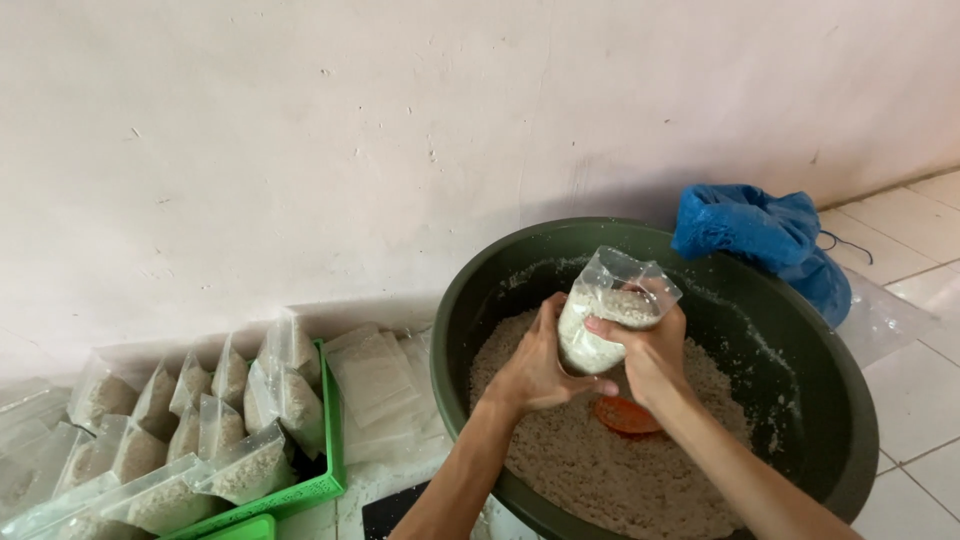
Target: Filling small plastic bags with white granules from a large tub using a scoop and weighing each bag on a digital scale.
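My fingers [606, 326] are clamped from both sides on a clear plastic bag [612, 315], left hand [538, 362] cupping one side, right hand [652, 358] gripping the other, holding it upright over the dark green basin [800, 330]. Pale grainy mix [600, 470] fills the bag partway; more lies below my fingers, around an orange scoop [627, 415]. This looks like the filling step; next calls for closing the open mouth. Filled bags [215, 440] sit in a green crate [330, 440] off to the left.
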